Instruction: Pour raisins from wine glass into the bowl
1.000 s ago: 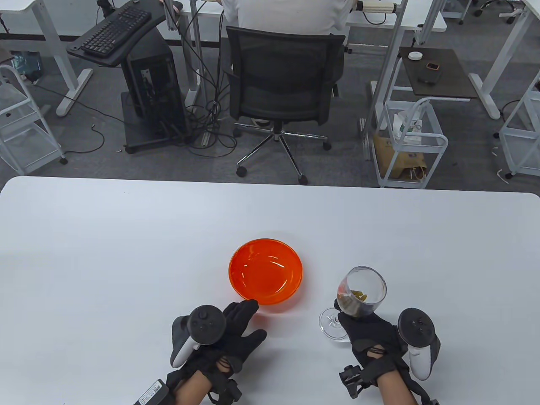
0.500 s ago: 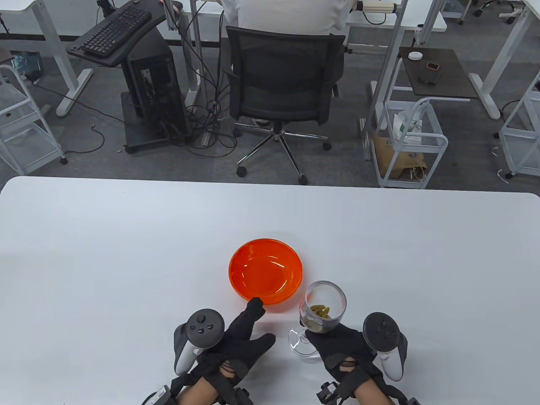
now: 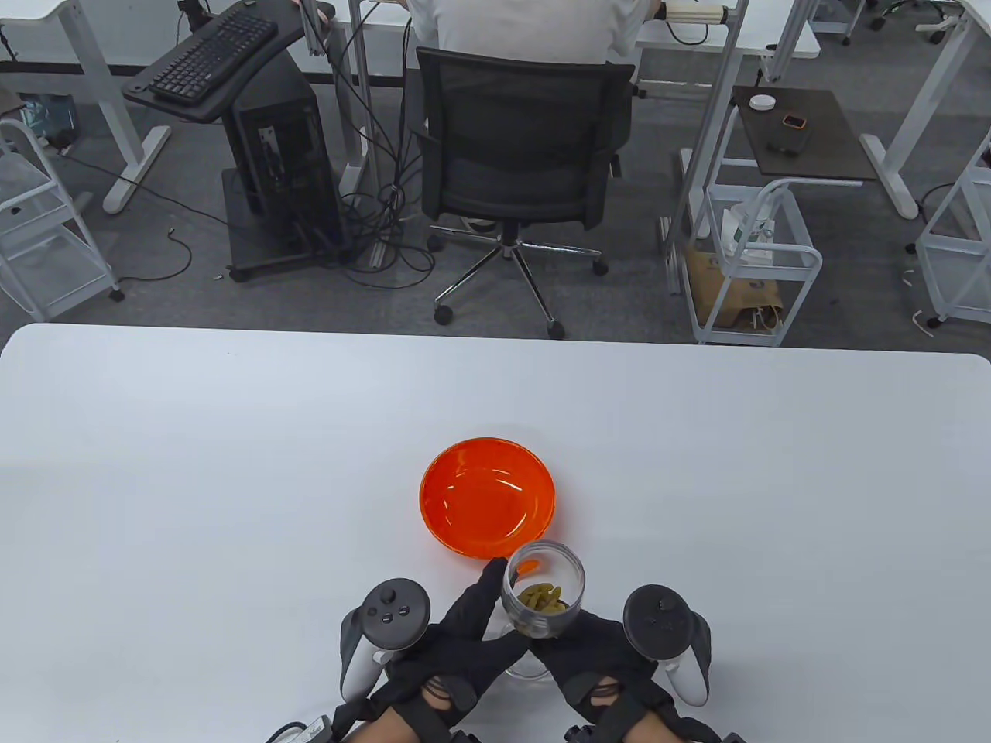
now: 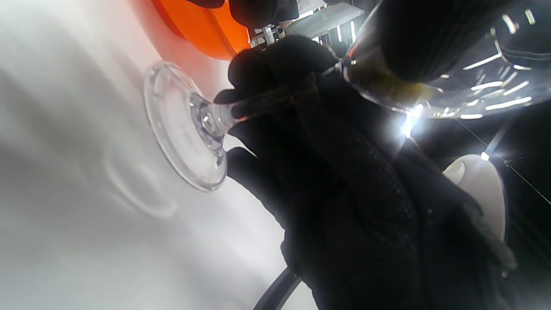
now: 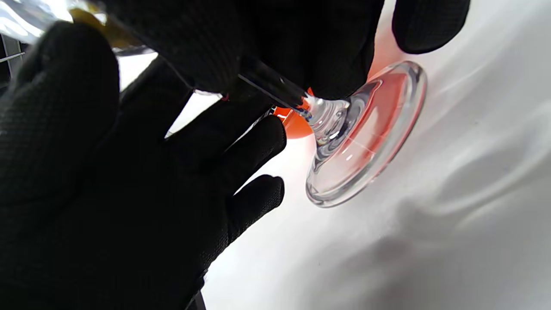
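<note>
Your right hand (image 3: pixel 596 658) had its grip closed around the wine glass (image 3: pixel 542 600) stem, just beside the bowl (image 3: pixel 488 495); your left hand (image 3: pixel 457 642) lay open alongside. The raisins (image 3: pixel 542 596) sat unpoured, the bowl bare.

The table view sits high and looks down and outward across the white table (image 3: pixel 232 464), taking in the office floor and a black chair (image 3: pixel 522 147) in the upper half of the frame; both hands enter at the bottom centre. The left wrist view is very close and tilted, with the glass foot (image 4: pixel 185 125) at centre left, the orange bowl (image 4: pixel 198 26) at the top edge and the right hand (image 4: pixel 344 181) filling the right. The right wrist view, equally close, shows that foot (image 5: pixel 366 133) at centre right and the left hand (image 5: pixel 129 185) filling the left. All three share the wine glass (image 3: pixel 542 600).
</note>
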Demonstrator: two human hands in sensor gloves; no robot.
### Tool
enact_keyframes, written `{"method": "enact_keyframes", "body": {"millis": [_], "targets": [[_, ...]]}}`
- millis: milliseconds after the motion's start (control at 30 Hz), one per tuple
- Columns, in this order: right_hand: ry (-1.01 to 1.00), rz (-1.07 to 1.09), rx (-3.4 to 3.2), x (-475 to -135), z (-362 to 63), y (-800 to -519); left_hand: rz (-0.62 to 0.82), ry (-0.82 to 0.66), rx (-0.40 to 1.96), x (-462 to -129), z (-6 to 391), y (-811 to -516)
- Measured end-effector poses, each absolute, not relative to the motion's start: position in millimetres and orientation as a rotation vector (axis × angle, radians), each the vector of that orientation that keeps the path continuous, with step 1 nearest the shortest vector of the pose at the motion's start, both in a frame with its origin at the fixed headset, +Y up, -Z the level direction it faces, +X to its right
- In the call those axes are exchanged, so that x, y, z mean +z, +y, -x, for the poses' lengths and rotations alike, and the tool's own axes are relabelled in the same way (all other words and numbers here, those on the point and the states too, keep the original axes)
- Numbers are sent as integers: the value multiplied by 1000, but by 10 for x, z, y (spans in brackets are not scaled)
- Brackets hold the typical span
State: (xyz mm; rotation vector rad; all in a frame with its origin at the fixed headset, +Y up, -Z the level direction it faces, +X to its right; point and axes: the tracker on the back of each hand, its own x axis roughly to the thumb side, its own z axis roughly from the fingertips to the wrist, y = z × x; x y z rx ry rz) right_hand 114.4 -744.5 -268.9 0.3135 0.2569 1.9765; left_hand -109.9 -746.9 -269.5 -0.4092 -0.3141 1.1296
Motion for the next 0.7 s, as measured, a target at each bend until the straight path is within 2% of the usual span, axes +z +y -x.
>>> {"method": "enact_keyframes", "body": {"millis": [333,700], "targets": [[266,-334,1991,-2674,-1096,-7458,489,-345,1194,-2673,1012,-7535],[249,-394,2068,-2645,-1034,-7444,467,-340,1166,-2696,1026,-7535]]}}
